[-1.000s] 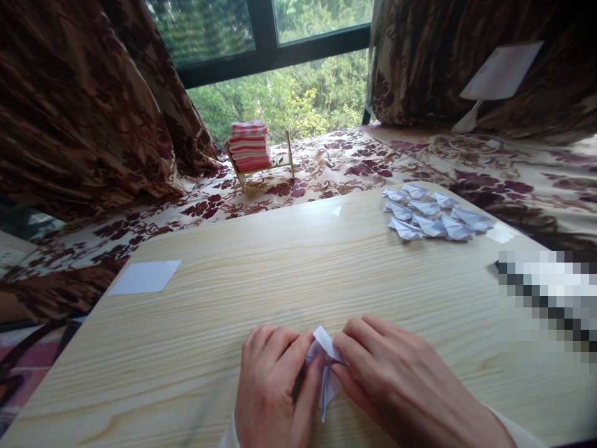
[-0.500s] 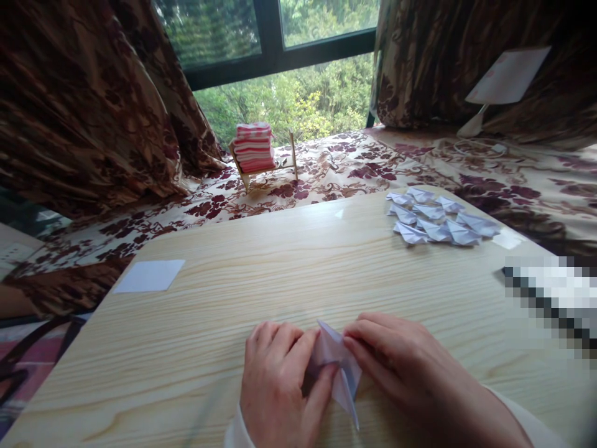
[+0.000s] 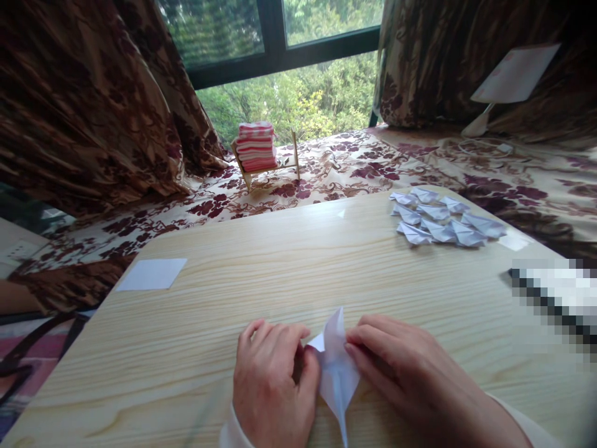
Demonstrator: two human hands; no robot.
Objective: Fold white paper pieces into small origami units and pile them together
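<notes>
The step in hand looks like shaping a fold: a white, diamond-shaped piece of folded paper [image 3: 336, 370] sits between the fingertips of both hands, one point rising beyond them and a narrow tail running back below them. The right hand [image 3: 408, 361] pinches its right edge between thumb and forefinger. The left hand [image 3: 275, 376] is curled, thumb against the left edge; whether it grips there I cannot tell. The next move probably calls for steadying that left side while the right fingers guide the crease. Well beyond the right fingers, small folded white paper shapes [image 3: 441, 218] rest grouped on the pale wood-grain table [image 3: 242, 267]. Compared with half a second ago, the left thumb no longer lies across the paper, and the upper point reaches farther past the fingers.
</notes>
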